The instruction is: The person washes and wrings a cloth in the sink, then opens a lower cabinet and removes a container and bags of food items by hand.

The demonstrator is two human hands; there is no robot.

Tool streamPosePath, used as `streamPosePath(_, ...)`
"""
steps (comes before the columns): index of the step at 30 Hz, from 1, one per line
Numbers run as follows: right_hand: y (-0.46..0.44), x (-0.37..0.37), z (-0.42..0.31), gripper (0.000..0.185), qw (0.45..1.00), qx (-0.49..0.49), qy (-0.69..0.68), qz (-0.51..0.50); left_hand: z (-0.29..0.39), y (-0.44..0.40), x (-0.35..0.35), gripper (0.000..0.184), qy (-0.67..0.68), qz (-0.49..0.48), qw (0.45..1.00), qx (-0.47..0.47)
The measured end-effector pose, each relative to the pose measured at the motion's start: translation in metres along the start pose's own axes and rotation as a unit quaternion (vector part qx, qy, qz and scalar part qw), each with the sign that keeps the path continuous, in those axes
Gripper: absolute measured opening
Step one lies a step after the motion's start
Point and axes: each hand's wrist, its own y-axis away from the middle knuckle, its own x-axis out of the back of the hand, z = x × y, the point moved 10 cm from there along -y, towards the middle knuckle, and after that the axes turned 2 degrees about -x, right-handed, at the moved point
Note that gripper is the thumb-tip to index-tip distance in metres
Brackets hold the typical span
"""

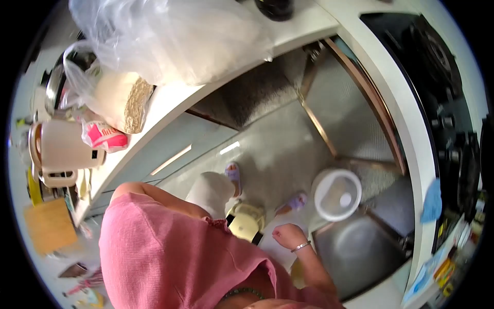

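Note:
My right hand [290, 237] is curled into a loose fist over my light-coloured trouser leg [275, 244], with a bracelet [301, 246] round the wrist. Nothing shows between its fingers. My left upper arm [170, 200] comes out of the pink top [154, 247], but the forearm and left hand are hidden behind my body. Between my legs is a pale yellow plastic thing [246, 222] with black parts, perhaps a small stool. To the right of my right hand, a round white tub [337, 195] with a see-through lid stands on the floor.
Cabinet doors [352, 116] stand open under the counter [170, 100]. On the counter lie a large clear plastic bag [175, 41], a packed bag [118, 100], a pink packet [104, 135] and a cream appliance [67, 147]. A stove [437, 56] and blue cloth [432, 201] are at right.

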Motion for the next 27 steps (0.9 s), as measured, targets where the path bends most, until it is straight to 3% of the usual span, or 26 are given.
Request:
streamPosePath(5,-0.096,0.074,0.023,0.021,0.994,0.08,0.056,0.055,-0.072,-0.064,0.056,0.021,-0.168,-0.004,0.986,0.02)
streamPosePath(6,-0.114,0.089,0.026,0.021,0.992,0.085,0.071,0.062,-0.093,-0.079,0.071,0.021,-0.179,0.011,0.984,0.021)
streamPosePath(7,-0.13,0.106,0.028,0.02,0.988,0.093,0.094,0.074,-0.117,-0.098,0.093,0.022,-0.093,0.09,0.991,-0.036)
streamPosePath(9,-0.157,0.137,0.029,0.02,0.977,0.113,0.149,0.105,-0.169,-0.118,0.137,0.026,-0.197,0.037,0.976,0.083)
streamPosePath(12,-0.185,0.178,0.029,0.02,0.952,0.122,0.243,0.143,-0.22,-0.122,0.225,0.027,-0.269,0.16,0.941,0.132)
streamPosePath(13,-0.191,0.185,0.03,0.02,0.949,0.12,0.251,0.146,-0.225,-0.117,0.25,0.027,-0.311,0.154,0.922,0.169)
streamPosePath(16,-0.203,0.204,0.03,0.022,0.937,0.126,0.264,0.192,-0.236,-0.099,0.292,0.031,-0.32,0.202,0.897,0.23)
streamPosePath(18,-0.195,0.208,0.021,0.026,0.928,0.172,0.239,0.229,-0.226,-0.087,0.307,0.03,-0.336,0.281,0.871,0.223)
streamPosePath(20,-0.183,0.208,0.012,0.03,0.935,0.158,0.238,0.21,-0.218,-0.071,0.302,0.036,-0.333,0.284,0.866,0.24)
streamPosePath(26,-0.123,0.213,-0.025,0.04,0.949,0.135,0.239,0.159,-0.149,0.002,0.29,0.046,-0.271,0.462,0.837,0.11)
streamPosePath(27,-0.113,0.217,-0.034,0.042,0.954,0.138,0.213,0.158,-0.126,0.028,0.288,0.045,-0.288,0.552,0.778,0.084)
